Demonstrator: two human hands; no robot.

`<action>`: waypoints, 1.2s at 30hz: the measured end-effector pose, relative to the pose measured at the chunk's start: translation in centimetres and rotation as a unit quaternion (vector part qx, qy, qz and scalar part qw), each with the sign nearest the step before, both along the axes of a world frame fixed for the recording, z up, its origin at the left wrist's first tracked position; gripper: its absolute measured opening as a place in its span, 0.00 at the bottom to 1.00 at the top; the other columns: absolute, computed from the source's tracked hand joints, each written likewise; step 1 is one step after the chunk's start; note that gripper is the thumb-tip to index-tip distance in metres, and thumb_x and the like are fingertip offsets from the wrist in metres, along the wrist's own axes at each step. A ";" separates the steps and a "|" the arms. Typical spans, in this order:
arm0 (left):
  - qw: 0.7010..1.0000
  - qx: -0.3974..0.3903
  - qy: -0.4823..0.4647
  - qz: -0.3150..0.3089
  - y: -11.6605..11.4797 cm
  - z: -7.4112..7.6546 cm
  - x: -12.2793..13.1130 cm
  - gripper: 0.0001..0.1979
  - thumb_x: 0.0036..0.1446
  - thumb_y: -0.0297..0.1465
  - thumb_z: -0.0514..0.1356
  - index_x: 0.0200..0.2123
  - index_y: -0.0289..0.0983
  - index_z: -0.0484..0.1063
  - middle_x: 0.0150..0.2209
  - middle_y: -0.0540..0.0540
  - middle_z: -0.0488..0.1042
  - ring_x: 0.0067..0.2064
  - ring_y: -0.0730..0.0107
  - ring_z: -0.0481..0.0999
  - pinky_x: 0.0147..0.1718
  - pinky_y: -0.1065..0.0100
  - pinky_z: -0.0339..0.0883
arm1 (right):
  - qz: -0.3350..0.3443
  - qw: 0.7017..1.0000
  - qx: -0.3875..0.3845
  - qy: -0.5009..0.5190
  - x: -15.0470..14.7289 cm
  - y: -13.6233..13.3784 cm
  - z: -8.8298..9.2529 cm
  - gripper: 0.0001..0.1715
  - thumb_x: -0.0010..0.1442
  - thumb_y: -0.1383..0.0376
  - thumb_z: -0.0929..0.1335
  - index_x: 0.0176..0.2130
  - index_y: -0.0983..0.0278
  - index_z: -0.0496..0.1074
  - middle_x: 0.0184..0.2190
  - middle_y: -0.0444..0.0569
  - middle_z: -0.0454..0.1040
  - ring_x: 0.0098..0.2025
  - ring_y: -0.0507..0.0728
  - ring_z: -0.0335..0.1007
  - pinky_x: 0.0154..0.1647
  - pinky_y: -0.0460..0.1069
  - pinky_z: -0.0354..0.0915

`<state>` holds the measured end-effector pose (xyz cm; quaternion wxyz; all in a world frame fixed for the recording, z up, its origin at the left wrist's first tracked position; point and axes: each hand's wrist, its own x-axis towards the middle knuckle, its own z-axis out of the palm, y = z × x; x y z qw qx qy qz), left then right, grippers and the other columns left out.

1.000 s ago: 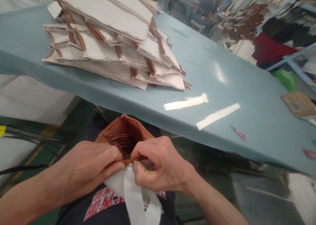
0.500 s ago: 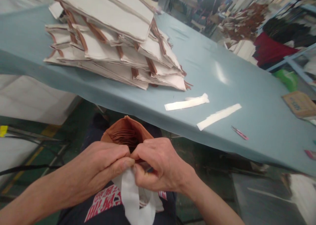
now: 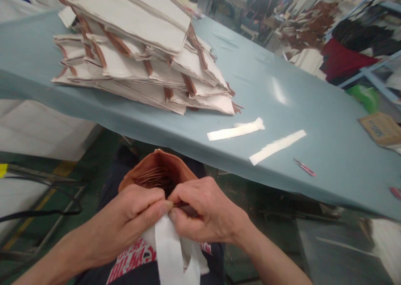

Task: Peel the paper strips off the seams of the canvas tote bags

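right hand (image 3: 203,212) | ahead: table edge (image 3: 225,157) | passable: beyond strips (image 3: 277,147) | obstacle: fabric stack (image 3: 140,64) left

From mid-view, a blue surface (image 3: 253,91) is carrying a cream-and-brown cloth pile (image 3: 140,64) at eleven o'clock; one white strip (image 3: 234,131), another strip (image 3: 277,147), pink snips (image 3: 305,168) and a pink object (image 3: 396,192) are lying around three o'clock.

A textile workshop: a pile of white, brown-trimmed cloth pieces (image 3: 134,22) on the blue worktop (image 3: 250,84) at upper left, pale strips (image 3: 277,147) and pink-handled snips (image 3: 304,167) right of centre, fabric heaps (image 3: 344,59) at upper right.
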<state>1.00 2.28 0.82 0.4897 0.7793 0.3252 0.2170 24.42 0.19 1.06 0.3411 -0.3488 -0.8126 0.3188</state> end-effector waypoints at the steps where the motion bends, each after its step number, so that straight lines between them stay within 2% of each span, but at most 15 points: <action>1: 0.999 -0.048 -0.008 -0.007 0.0 0.0 0.2 0.26 0.80 0.39 0.53 0.25 0.43 0.60 0.22 0.58 0.60 0.22 0.74 0.62 0.23 0.71 0.55 | 0.006 1.000 -0.004 0.012 0.0 -0.1 0.0 0.06 0.64 0.70 0.67 0.37 0.59 0.72 0.26 0.38 0.76 0.26 0.50 0.68 0.30 0.46 0.59; 4: 0.990 -0.137 -0.020 -0.007 -0.1 0.2 0.4 0.26 0.77 0.44 0.53 0.24 0.44 0.57 0.22 0.58 0.57 0.22 0.74 0.58 0.19 0.72 0.53 | 0.025 0.999 0.007 0.032 -0.1 -0.1 -0.4 0.06 0.64 0.70 0.67 0.37 0.59 0.71 0.26 0.37 0.74 0.25 0.49 0.65 0.30 0.46 0.59; 7: 0.991 -0.134 -0.004 0.002 -0.5 0.2 0.1 0.24 0.75 0.43 0.55 0.24 0.43 0.61 0.23 0.56 0.60 0.24 0.73 0.62 0.21 0.74 0.56 | 0.034 0.998 -0.022 0.043 -0.2 0.0 -0.5 0.06 0.65 0.69 0.67 0.36 0.58 0.69 0.26 0.36 0.71 0.24 0.49 0.61 0.30 0.46 0.58; 9: 0.994 -0.104 -0.006 0.019 -0.8 0.1 -0.3 0.23 0.75 0.40 0.56 0.24 0.42 0.62 0.23 0.56 0.60 0.24 0.74 0.63 0.23 0.74 0.57 | 0.045 0.992 -0.095 0.067 -0.2 0.1 -0.2 0.05 0.64 0.67 0.68 0.35 0.58 0.68 0.26 0.36 0.68 0.25 0.49 0.60 0.31 0.46 0.59; 11: 0.996 -0.079 -0.025 0.039 -1.1 -0.1 -0.5 0.23 0.75 0.38 0.58 0.24 0.42 0.61 0.23 0.57 0.59 0.24 0.74 0.61 0.23 0.74 0.55 | 0.062 0.972 -0.203 0.098 -0.1 0.3 0.3 0.06 0.67 0.65 0.69 0.35 0.58 0.68 0.27 0.37 0.68 0.26 0.50 0.61 0.31 0.47 0.60; 13: 0.995 -0.082 -0.039 0.049 -1.0 -0.1 -0.5 0.23 0.74 0.37 0.59 0.23 0.42 0.61 0.23 0.57 0.58 0.23 0.74 0.59 0.22 0.72 0.53 | 0.071 0.946 -0.294 0.116 -0.1 0.5 0.6 0.13 0.72 0.62 0.66 0.33 0.58 0.67 0.27 0.38 0.66 0.27 0.51 0.61 0.30 0.47 0.60; 15: 0.991 -0.113 -0.050 0.051 -0.8 -0.1 -0.3 0.24 0.73 0.39 0.60 0.23 0.42 0.60 0.22 0.56 0.57 0.23 0.74 0.57 0.20 0.71 0.51 | 0.072 0.933 -0.332 0.120 -0.2 0.7 0.6 0.20 0.76 0.58 0.64 0.30 0.57 0.63 0.25 0.39 0.61 0.27 0.52 0.58 0.29 0.48 0.59; 17: 0.986 -0.148 -0.059 0.054 -0.5 -0.2 0.0 0.25 0.72 0.41 0.61 0.22 0.42 0.59 0.22 0.56 0.55 0.22 0.73 0.56 0.20 0.70 0.50 | 0.070 0.944 -0.302 0.108 -0.3 0.8 0.2 0.23 0.78 0.55 0.65 0.31 0.57 0.60 0.24 0.37 0.59 0.26 0.52 0.56 0.29 0.48 0.58; 18: 0.983 -0.161 -0.065 0.059 -0.5 -0.4 0.1 0.26 0.72 0.42 0.62 0.22 0.42 0.59 0.22 0.56 0.55 0.23 0.73 0.55 0.20 0.70 0.49 | 0.068 0.959 -0.261 0.087 -0.3 0.8 -0.1 0.22 0.79 0.55 0.65 0.32 0.57 0.61 0.25 0.38 0.60 0.26 0.52 0.58 0.29 0.48 0.58; 21: 0.978 -0.179 -0.073 0.072 -0.7 -1.5 0.2 0.29 0.74 0.48 0.61 0.23 0.43 0.57 0.22 0.57 0.55 0.22 0.74 0.54 0.19 0.71 0.49 | 0.045 0.997 -0.062 -0.024 -0.3 0.6 -1.0 0.19 0.82 0.59 0.62 0.35 0.58 0.65 0.29 0.42 0.71 0.31 0.53 0.67 0.32 0.49 0.58; 22: 0.976 -0.190 -0.078 0.075 -0.9 -1.8 0.2 0.30 0.76 0.49 0.60 0.24 0.43 0.57 0.22 0.57 0.55 0.22 0.74 0.53 0.19 0.71 0.49 | 0.038 0.998 -0.001 -0.052 -0.2 0.6 -1.1 0.20 0.83 0.60 0.60 0.36 0.58 0.67 0.30 0.44 0.74 0.32 0.54 0.69 0.32 0.50 0.58; 24: 0.968 -0.219 -0.094 0.074 -1.1 -2.1 0.1 0.31 0.77 0.52 0.59 0.24 0.43 0.57 0.22 0.58 0.53 0.22 0.74 0.51 0.18 0.72 0.48 | 0.030 0.996 0.064 -0.059 0.0 0.5 -1.3 0.20 0.84 0.61 0.60 0.38 0.59 0.69 0.30 0.44 0.76 0.31 0.54 0.71 0.33 0.50 0.59; 26: 0.960 -0.251 -0.100 0.067 -1.1 -1.8 0.1 0.33 0.75 0.54 0.63 0.24 0.43 0.56 0.22 0.58 0.53 0.22 0.75 0.50 0.19 0.72 0.47 | 0.028 0.997 0.073 -0.021 0.1 0.5 -1.2 0.19 0.84 0.62 0.61 0.38 0.59 0.70 0.30 0.43 0.77 0.30 0.53 0.70 0.34 0.49 0.62; 29: 0.957 -0.272 -0.083 0.053 -0.7 -1.2 0.0 0.33 0.70 0.55 0.67 0.23 0.42 0.59 0.22 0.58 0.54 0.23 0.76 0.51 0.20 0.72 0.46 | 0.035 0.998 0.037 0.023 0.2 1.0 -1.1 0.17 0.84 0.63 0.63 0.39 0.59 0.71 0.31 0.43 0.78 0.31 0.53 0.72 0.38 0.49 0.66; 36: 0.964 -0.252 -0.066 0.044 -1.0 -2.1 -1.1 0.28 0.74 0.52 0.63 0.27 0.41 0.65 0.25 0.57 0.59 0.25 0.73 0.55 0.20 0.73 0.50 | 0.058 0.994 -0.051 0.072 -0.4 2.0 -1.4 0.20 0.84 0.61 0.65 0.35 0.57 0.67 0.30 0.42 0.76 0.32 0.54 0.73 0.40 0.50 0.68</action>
